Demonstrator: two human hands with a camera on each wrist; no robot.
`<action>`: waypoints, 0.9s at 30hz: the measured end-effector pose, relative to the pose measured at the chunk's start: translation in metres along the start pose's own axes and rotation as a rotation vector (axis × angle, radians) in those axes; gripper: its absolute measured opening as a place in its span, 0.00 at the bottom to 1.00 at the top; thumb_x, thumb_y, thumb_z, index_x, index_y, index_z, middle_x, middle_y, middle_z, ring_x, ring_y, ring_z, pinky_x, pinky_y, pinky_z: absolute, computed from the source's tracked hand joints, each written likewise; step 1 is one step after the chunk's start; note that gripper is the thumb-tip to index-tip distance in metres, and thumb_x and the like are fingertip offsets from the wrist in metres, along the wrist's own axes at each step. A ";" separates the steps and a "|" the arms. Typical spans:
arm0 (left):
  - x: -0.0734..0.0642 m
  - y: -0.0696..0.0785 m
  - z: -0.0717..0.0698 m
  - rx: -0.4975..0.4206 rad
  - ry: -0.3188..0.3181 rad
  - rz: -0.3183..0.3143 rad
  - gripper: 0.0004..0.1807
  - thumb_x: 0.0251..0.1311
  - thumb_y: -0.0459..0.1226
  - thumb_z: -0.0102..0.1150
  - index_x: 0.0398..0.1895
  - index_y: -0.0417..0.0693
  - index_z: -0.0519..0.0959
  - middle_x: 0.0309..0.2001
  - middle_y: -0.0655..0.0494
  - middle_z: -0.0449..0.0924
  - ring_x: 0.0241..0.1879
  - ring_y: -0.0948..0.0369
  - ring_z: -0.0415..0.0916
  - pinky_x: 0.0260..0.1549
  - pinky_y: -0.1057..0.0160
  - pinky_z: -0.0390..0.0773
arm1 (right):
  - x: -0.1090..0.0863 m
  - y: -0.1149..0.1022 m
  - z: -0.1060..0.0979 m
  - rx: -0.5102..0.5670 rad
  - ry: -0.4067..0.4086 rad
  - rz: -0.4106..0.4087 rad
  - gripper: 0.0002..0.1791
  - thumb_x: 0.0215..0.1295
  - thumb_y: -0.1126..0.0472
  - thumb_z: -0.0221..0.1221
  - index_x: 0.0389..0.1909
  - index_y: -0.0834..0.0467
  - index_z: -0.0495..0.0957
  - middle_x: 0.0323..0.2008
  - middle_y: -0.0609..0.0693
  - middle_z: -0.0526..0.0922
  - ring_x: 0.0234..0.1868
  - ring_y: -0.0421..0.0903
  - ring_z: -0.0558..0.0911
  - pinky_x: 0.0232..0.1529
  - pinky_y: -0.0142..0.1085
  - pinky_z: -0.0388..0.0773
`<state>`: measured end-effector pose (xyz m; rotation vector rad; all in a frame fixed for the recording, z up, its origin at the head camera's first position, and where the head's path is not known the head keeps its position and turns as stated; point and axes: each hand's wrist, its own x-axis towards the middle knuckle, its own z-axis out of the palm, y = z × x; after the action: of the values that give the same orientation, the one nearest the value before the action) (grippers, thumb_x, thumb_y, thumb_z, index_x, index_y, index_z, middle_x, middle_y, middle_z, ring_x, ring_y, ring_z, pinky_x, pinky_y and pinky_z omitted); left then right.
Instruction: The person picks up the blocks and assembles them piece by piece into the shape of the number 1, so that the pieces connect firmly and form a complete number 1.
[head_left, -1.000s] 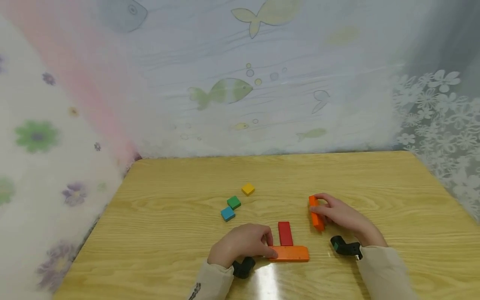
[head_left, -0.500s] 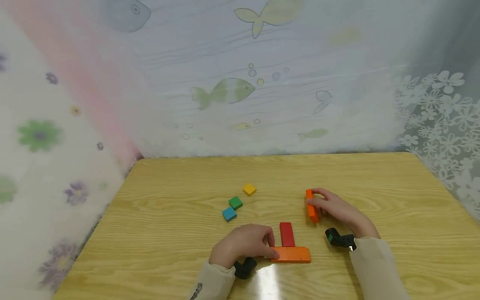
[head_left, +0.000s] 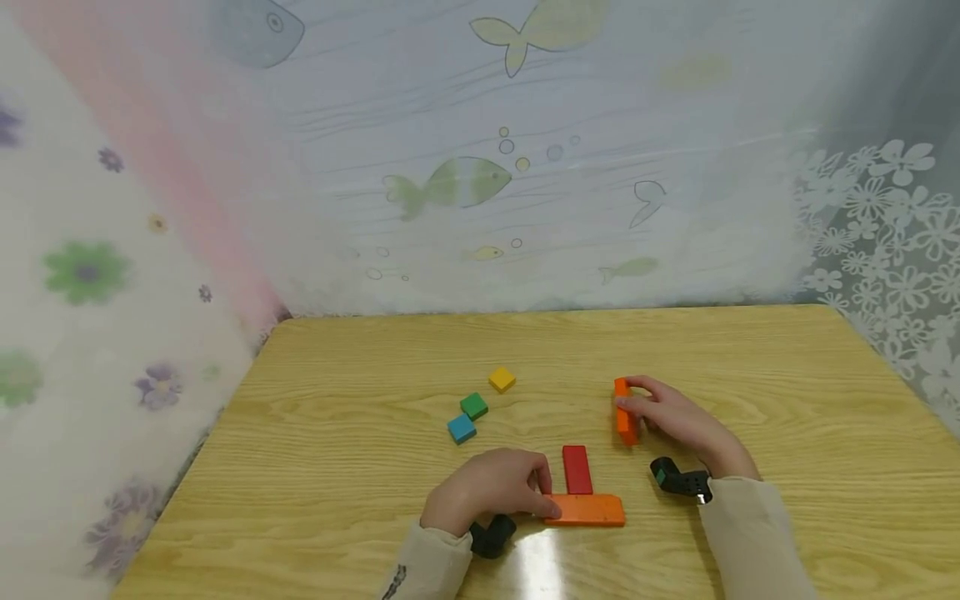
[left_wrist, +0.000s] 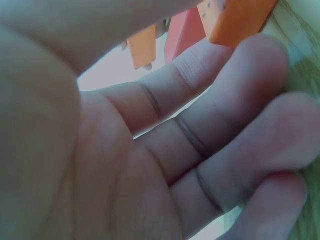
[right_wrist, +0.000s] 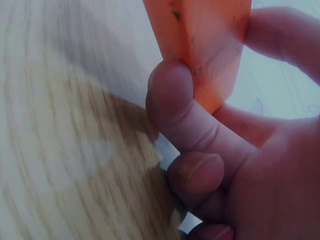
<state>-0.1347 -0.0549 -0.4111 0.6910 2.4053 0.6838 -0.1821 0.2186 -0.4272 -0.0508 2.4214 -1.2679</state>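
My left hand (head_left: 491,492) is at the left end of a flat orange block (head_left: 592,510), its thumb and forefinger pinching that end. The orange block (left_wrist: 235,22) also shows at the top of the left wrist view, beside the fingertips. A red block (head_left: 577,469) lies against the far side of the flat one, forming a T shape with it. Farther right, my right hand (head_left: 675,421) grips a second orange block (head_left: 625,412) between thumb and fingers, standing on edge. In the right wrist view, this orange block (right_wrist: 205,45) rises between the thumb and a curled finger.
Small square blocks lie left of centre on the wooden table (head_left: 360,400): a yellow block (head_left: 502,380), a green block (head_left: 474,406) and a blue block (head_left: 462,428). A patterned curtain (head_left: 450,275) hangs behind the table's far edge.
My right hand has moved away from me and slightly left with its orange block, then stayed nearly still. The left hand keeps its place on the flat orange block.
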 end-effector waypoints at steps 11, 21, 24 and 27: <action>0.000 0.000 -0.002 -0.026 -0.023 -0.012 0.12 0.47 0.52 0.63 0.27 0.59 0.74 0.20 0.64 0.71 0.20 0.66 0.66 0.21 0.67 0.65 | 0.002 -0.004 0.003 -0.024 0.013 -0.018 0.42 0.59 0.37 0.50 0.66 0.60 0.51 0.58 0.62 0.64 0.56 0.57 0.65 0.49 0.50 0.64; 0.002 0.000 -0.002 -0.022 -0.015 -0.007 0.11 0.47 0.52 0.63 0.26 0.59 0.74 0.20 0.65 0.71 0.19 0.66 0.66 0.21 0.67 0.65 | 0.007 -0.011 0.011 -0.037 0.020 -0.035 0.40 0.60 0.39 0.50 0.65 0.60 0.52 0.51 0.59 0.72 0.50 0.52 0.71 0.47 0.46 0.66; 0.001 0.001 -0.002 -0.021 -0.017 -0.006 0.11 0.47 0.51 0.63 0.26 0.59 0.74 0.19 0.65 0.71 0.19 0.66 0.66 0.20 0.67 0.65 | 0.008 -0.015 0.014 -0.045 0.018 -0.039 0.41 0.60 0.39 0.50 0.65 0.61 0.52 0.51 0.59 0.72 0.49 0.51 0.72 0.46 0.45 0.67; 0.001 0.002 -0.003 -0.020 -0.018 -0.008 0.11 0.47 0.51 0.63 0.26 0.59 0.74 0.19 0.65 0.71 0.19 0.67 0.66 0.20 0.67 0.65 | 0.008 -0.019 0.016 -0.039 0.019 -0.042 0.40 0.60 0.40 0.49 0.65 0.62 0.52 0.52 0.60 0.71 0.49 0.52 0.72 0.45 0.45 0.68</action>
<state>-0.1368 -0.0537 -0.4087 0.6759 2.3807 0.6944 -0.1862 0.1931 -0.4234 -0.1009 2.4736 -1.2443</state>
